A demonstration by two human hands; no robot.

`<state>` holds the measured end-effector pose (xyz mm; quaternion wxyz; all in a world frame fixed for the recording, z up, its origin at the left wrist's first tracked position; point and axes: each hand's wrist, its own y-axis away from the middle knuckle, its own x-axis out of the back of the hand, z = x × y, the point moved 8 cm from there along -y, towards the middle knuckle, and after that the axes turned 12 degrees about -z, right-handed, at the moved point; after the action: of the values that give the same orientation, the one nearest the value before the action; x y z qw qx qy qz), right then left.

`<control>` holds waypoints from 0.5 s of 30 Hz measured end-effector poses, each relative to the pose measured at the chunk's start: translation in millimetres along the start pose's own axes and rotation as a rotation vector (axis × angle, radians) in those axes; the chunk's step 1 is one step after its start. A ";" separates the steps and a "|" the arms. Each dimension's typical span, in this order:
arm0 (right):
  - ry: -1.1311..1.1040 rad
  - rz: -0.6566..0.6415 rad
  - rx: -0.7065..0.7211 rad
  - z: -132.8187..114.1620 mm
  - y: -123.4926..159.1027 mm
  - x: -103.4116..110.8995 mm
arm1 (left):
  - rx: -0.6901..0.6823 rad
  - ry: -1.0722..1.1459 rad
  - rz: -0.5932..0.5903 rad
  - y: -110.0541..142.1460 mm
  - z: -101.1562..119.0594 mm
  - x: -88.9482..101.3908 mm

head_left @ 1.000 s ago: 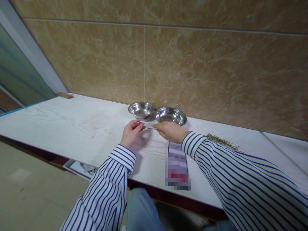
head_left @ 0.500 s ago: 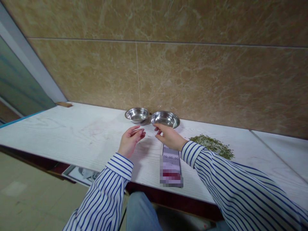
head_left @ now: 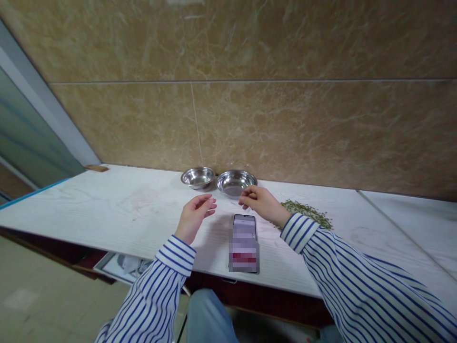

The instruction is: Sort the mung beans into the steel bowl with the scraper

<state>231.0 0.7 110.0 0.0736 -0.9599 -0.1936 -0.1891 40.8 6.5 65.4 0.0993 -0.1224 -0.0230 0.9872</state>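
My left hand [head_left: 194, 215] hovers over the white tabletop [head_left: 153, 214] with its fingers loosely apart; I see nothing in it. My right hand [head_left: 262, 202] is just in front of the larger steel bowl [head_left: 233, 178], fingertips curled together. Whatever may be in those fingertips is too small or faint to make out. The smaller steel bowl [head_left: 198, 178] stands to the left of the larger one; no contents show in either bowl. Below and between my hands lies a phone [head_left: 246, 228], screen up and partly pixelated.
A spread of small green bits [head_left: 309, 214], like seeds or dried leaves, lies to the right, partly behind my right wrist. A brown block [head_left: 96, 168] sits at the far left by the tiled wall [head_left: 285, 124]. An open drawer [head_left: 121, 267] juts out below the table edge.
One second ago both hands held a thin pale strip between them. They have since moved apart, the right hand to the right, and the strip no longer shows. The camera view has shifted.
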 end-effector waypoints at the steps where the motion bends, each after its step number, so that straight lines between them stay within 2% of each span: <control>1: -0.001 0.020 -0.019 2.8 5.2 6.8 | 0.020 -0.014 0.006 0.8 -1.9 -1.3; 6: -0.090 0.150 -0.108 24.6 31.5 47.1 | 0.146 -0.062 0.021 -0.7 -16.0 -9.9; 10: -0.173 0.258 -0.162 42.1 49.2 76.8 | 0.259 -0.071 0.022 -13.1 -29.6 -16.1; 15: -0.219 0.308 -0.179 54.6 58.9 95.8 | 0.353 -0.072 0.055 -41.0 -44.1 -17.4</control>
<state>354.5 -8.6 93.3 -0.0056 -0.9957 -0.0336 -0.0865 76.0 44.0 29.6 0.0916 -0.0681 0.1505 0.9820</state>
